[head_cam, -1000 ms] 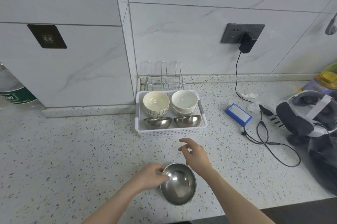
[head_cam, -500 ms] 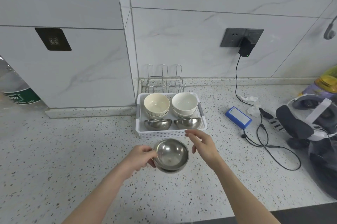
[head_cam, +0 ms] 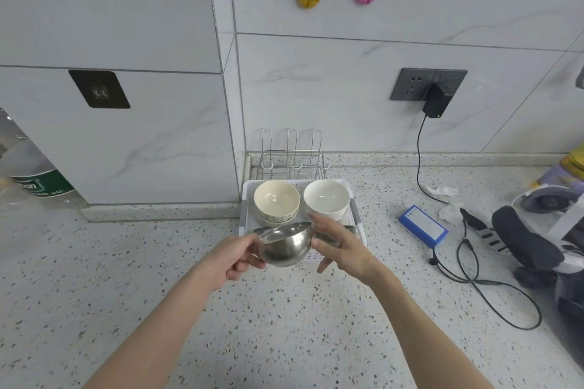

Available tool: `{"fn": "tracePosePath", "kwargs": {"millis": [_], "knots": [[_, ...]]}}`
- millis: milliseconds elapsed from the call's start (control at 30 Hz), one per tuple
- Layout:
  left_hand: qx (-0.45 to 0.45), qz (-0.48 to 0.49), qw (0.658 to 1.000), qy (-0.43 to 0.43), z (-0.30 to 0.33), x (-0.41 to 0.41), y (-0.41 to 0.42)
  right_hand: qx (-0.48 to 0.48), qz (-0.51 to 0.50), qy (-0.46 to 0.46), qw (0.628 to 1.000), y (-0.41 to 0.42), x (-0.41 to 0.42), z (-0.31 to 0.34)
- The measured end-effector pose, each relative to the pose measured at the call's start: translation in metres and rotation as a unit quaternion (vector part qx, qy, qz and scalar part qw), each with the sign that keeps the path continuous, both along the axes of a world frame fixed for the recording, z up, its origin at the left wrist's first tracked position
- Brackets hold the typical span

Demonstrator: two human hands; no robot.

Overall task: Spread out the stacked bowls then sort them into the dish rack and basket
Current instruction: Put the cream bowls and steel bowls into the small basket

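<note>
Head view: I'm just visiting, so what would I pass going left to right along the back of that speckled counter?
plastic bottle → cream bowl → white bowl → blue box → black-and-white headset

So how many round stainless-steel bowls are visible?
2: a steel bowl held by left hand and right hand; another in the white plastic basket behind them; more possibly hidden.

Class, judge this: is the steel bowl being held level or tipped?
Tipped away: the steel bowl, gripped by the left hand, shows mostly its outer wall, rim slanting.
</note>
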State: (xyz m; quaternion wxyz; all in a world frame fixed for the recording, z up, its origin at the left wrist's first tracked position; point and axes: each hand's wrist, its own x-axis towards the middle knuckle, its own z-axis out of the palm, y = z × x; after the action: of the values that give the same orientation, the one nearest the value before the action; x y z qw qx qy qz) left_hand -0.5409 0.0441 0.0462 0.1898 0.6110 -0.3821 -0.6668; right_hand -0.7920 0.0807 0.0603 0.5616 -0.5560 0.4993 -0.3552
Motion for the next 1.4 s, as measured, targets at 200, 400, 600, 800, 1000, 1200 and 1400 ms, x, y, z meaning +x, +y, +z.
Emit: {"fn": "tracePosePath", "kwargs": {"millis": [200, 400, 600, 800, 1000, 1200, 1400], "knots": [[-0.018, 0.005, 0.997, -0.073, 0.012, 0.000, -0.026, -0.013, 0.007, 0.027, 1.000, -0.031, 0.008, 0.005], [-0.158, 0.049, 0.971, -0.171, 0.014, -0.008, -0.052, 0.014, -0.032, 0.113, 0.993, -0.058, 0.017, -0.005], [-0.126, 0.078, 0.982, -0.116, 0.008, -0.007, -0.062, 0.031, -0.048, 0.108, 0.992, -0.073, 0.018, -0.012], [-0.154, -0.008, 0.976, -0.154, 0.006, -0.010, -0.066, 0.044, -0.043, 0.129, 0.990, -0.083, 0.016, -0.022], [-0.147, -0.059, 0.972, -0.175, 0.002, -0.012, -0.066, 0.037, 0.002, 0.210, 0.977, -0.089, 0.012, -0.029], [-0.135, -0.052, 0.981, -0.132, -0.004, -0.008, -0.069, 0.050, 0.022, 0.229, 0.972, -0.090, 0.011, -0.026], [-0.145, -0.076, 0.975, -0.149, -0.014, -0.004, -0.072, 0.054, 0.038, 0.252, 0.966, -0.091, 0.011, -0.024]]}}
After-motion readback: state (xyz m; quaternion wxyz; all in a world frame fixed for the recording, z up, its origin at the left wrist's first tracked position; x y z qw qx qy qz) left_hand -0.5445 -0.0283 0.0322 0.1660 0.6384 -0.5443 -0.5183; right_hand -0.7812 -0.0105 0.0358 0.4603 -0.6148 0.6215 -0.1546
